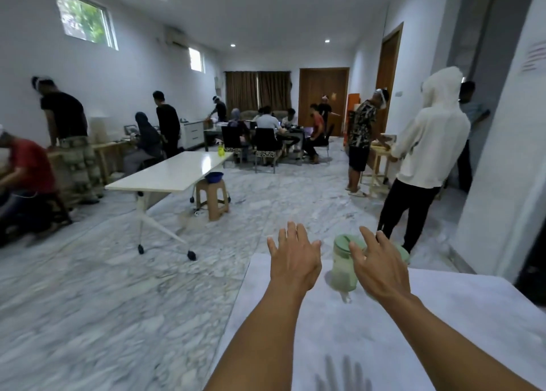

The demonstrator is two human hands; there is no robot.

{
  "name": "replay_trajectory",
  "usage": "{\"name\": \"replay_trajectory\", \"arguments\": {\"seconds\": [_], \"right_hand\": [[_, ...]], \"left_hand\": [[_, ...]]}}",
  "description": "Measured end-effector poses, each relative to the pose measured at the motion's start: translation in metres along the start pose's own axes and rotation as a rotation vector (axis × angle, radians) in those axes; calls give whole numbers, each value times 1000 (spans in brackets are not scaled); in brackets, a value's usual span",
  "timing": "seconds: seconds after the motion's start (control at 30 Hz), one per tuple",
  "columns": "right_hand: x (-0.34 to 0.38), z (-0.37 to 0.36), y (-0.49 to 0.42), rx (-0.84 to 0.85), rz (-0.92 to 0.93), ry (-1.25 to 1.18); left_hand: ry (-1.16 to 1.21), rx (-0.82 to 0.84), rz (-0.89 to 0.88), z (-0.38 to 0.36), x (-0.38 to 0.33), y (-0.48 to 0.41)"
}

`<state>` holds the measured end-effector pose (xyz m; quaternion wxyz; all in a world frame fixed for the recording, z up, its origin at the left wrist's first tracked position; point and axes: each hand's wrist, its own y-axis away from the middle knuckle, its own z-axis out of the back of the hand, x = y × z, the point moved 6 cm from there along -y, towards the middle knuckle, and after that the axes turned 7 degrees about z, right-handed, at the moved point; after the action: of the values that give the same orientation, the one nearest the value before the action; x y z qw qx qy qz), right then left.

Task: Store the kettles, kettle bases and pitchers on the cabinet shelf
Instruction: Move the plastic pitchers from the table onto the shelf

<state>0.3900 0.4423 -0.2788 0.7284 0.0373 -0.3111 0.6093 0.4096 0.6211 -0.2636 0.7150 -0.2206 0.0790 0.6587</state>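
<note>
Both your hands are out in front of you, fingers spread and palms down, and neither is gripping anything. Your left hand (pixel 294 257) hangs over the far left part of the white worktop (pixel 369 331), apart from any object. Your right hand (pixel 379 265) sits in front of the things you are after, so it hides part of them from the camera.

Just left of that right hand stands a pale green pitcher (pixel 342 265), upright on the worktop near its far edge, with a green lid on top. Behind your right hand a second green item (pixel 403 252) peeks out at the worktop's far right; it is too covered and blurred to say whether it is another pitcher or a kettle. No kettle base can be made out here, and the cabinet shelf is not in sight.

The spread fingers suggest you are reaching in to take hold, most likely one item per hand, which would save a trip. The pitcher looks light and smooth-sided, so close around its body or find the handle, which does not show from here. Mind the far edge: a push could tip it to the marble floor (pixel 118 287).

People are working around the room, well apart from you.
</note>
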Motion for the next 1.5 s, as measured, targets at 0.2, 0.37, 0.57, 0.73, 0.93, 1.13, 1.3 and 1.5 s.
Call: {"name": "replay_trajectory", "arguments": {"seconds": [0.2,0.37,0.57,0.73,0.93,1.13,1.3,1.5], "right_hand": [[-62,-23,-53,11,-68,-15],[-150,-51,-96,43,-292,-122],[-234,-92,-125,16,-727,-476],[-268,-134,-130,127,-835,-647],[-272,-155,-136,152,-717,-730],[-259,-138,-132,79,-688,-771],[-235,-79,-103,-104,-681,-877],[-201,35,-31,-438,-641,-894]], "left_hand": [[51,37,-20,-65,-40,-58],[252,177,151,-150,-72,-106],[734,338,787,-240,-73,-147],[829,438,886,-300,-74,-161],[740,355,696,-327,-77,-171],[876,303,620,-307,-88,-168],[980,289,477,-249,-113,-145],[1074,219,266,-148,-162,-80]]}}
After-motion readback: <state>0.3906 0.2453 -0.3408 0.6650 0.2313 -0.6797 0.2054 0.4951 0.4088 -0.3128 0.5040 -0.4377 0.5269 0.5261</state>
